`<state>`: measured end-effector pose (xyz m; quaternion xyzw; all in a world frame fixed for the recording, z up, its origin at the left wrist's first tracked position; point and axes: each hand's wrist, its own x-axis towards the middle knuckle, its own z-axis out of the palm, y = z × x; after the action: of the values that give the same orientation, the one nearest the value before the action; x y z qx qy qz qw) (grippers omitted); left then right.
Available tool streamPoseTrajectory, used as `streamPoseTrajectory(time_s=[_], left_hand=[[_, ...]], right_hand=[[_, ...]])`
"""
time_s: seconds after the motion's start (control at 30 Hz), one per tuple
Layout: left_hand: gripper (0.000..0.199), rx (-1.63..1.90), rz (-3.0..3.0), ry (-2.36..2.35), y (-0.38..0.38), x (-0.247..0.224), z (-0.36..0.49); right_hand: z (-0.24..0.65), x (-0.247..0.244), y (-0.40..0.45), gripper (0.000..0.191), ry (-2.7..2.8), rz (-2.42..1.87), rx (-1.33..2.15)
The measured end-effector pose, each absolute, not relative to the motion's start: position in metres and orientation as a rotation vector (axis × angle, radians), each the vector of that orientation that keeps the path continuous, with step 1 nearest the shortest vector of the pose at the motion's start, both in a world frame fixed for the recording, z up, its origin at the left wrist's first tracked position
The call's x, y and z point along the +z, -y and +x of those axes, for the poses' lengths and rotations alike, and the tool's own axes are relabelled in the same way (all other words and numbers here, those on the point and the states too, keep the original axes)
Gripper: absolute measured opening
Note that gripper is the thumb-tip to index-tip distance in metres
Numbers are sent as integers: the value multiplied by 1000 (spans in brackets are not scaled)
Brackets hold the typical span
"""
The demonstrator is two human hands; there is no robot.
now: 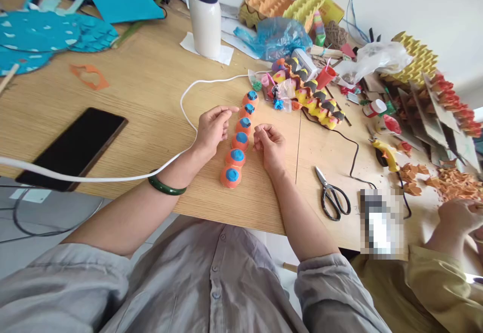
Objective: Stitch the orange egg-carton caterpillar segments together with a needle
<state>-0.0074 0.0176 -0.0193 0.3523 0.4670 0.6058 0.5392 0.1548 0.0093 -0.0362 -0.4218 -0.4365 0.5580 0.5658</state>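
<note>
A strip of orange egg-carton cups (240,141) with blue painted tops lies on the table between my hands, running away from me. Small dark pieces show on the cups at its far end. My left hand (213,131) is closed at the strip's left side, thumb against the index finger, whose tip reaches the second cup from the far end. On the right of the strip, my right hand (270,147) is closed with its fingertips pinched together, close to the middle cups. Whatever either hand may hold is too small or hidden to make out.
Black-handled scissors (333,197) lie to the right, near a yellow glue gun (385,154). A phone (75,147) and white cable (181,102) are left. Behind stand a white bottle (206,18) and a painted carton piece (317,99). A co-worker's hand (458,217) is far right.
</note>
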Motion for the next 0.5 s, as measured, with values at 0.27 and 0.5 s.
streamPoseTrajectory(time_s=[0.27,0.5], left_hand=[[18,1462,740,-1153,-17,-17,-3],[19,1373,710,-1089,-16,-21,-7]], right_hand=[[161,-36,-12,46,1085,-1074,1129],[175,-41,-32,43,1085,-1184,1061]])
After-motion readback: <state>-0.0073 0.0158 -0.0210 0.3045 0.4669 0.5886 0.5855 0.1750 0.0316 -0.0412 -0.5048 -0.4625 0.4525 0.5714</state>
